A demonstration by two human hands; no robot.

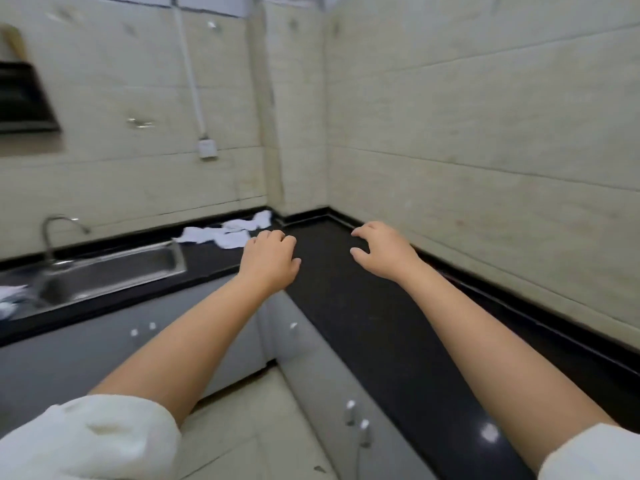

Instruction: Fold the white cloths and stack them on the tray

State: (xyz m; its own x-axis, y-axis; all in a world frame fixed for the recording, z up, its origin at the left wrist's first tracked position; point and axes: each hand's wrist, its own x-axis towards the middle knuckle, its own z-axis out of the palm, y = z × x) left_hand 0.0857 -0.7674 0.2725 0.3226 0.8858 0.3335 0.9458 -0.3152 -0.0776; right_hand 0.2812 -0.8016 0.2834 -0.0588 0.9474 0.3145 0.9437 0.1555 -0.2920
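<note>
Both hands, the left hand (268,259) and right hand (382,251), reached empty with loosely curled grip toward the crumpled white cloths (227,233) on the far desk (346,306), to gather them.

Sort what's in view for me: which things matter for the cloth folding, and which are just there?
Job:
white cloths, crumpled on the black counter
left hand, empty
right hand, empty
No tray is in view.

Just there:
sink
tap
wall socket
cabinet doors

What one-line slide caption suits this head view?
Both bare hands, left hand and right hand, reach empty over the black counter toward crumpled white cloths beside the sink.
</note>
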